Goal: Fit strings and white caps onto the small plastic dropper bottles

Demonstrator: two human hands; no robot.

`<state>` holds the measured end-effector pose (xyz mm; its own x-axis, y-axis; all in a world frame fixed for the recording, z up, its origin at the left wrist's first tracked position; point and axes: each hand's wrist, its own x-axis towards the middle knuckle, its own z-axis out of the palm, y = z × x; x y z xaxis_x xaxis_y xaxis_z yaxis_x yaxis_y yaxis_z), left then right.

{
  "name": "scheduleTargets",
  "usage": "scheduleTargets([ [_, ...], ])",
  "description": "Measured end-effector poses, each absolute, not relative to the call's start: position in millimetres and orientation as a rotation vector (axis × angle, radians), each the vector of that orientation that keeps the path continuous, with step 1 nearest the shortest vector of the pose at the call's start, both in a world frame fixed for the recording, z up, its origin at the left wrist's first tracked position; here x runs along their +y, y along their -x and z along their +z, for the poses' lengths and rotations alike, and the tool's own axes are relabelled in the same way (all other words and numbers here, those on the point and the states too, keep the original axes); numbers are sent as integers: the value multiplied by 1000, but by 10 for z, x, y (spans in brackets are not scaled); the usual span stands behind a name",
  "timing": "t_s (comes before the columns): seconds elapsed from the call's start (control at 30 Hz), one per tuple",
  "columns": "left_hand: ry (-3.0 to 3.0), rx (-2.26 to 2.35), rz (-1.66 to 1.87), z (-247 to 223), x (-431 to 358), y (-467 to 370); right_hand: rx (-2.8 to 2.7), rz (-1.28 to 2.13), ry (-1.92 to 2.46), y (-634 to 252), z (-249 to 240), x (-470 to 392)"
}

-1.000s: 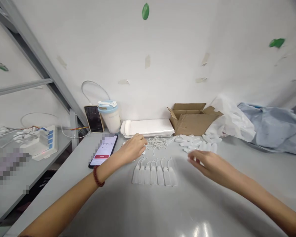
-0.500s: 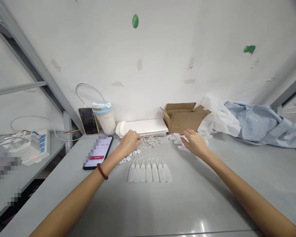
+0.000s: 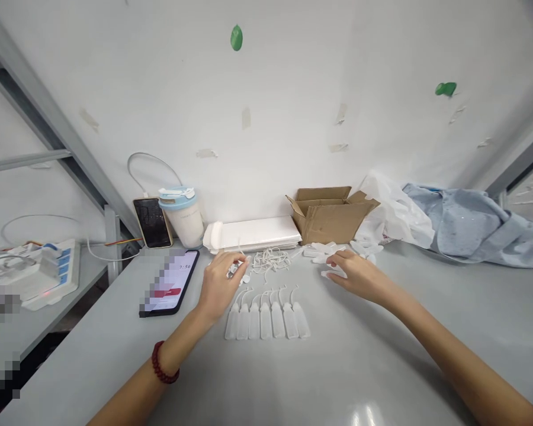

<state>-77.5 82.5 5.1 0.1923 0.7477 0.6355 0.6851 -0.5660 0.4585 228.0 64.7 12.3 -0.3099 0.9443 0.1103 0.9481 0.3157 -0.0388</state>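
Observation:
My left hand [image 3: 220, 284] is closed in a pinch on a thin white tube [image 3: 239, 244], whose end sticks up past the fingertips. Below it are small round white caps [image 3: 246, 278], partly covered by the hand. My right hand [image 3: 357, 275] pinches a small translucent plastic bottle [image 3: 337, 270] at the edge of a loose pile of bottles [image 3: 322, 249]. Between the hands lies a tangle of white tubes [image 3: 270, 260]. Nearer to me, several translucent bottles [image 3: 266, 322] lie side by side in a row, each with a curved tube at its top.
A stack of white trays [image 3: 257, 232] and an open cardboard box [image 3: 337, 222] stand against the wall. On the left are a phone [image 3: 173, 284], another phone [image 3: 153, 222], a lidded cup [image 3: 184, 222] and a power strip [image 3: 68, 275]. A plastic bag [image 3: 400, 207] and blue cloth [image 3: 466, 225] lie right.
My left hand has drawn back toward me from the tube tangle with a thin white tube. My right hand has closed on a bottle and moved slightly nearer. The view has shifted a little.

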Motion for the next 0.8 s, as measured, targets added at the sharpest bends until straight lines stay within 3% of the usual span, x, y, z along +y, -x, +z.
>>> scheduleTargets([
  [0.3, -2513, 1149, 1421, 45, 569, 616, -2508, -91, 1867, -2091, 124, 515],
  [0.53, -2278, 1204, 1465, 46, 338, 410, -2286, -26, 1075, -1639, 71, 25],
  [0.8, -2176, 1143, 1389, 95, 224, 369, -2228, 55, 1072, -1586, 3, -2],
])
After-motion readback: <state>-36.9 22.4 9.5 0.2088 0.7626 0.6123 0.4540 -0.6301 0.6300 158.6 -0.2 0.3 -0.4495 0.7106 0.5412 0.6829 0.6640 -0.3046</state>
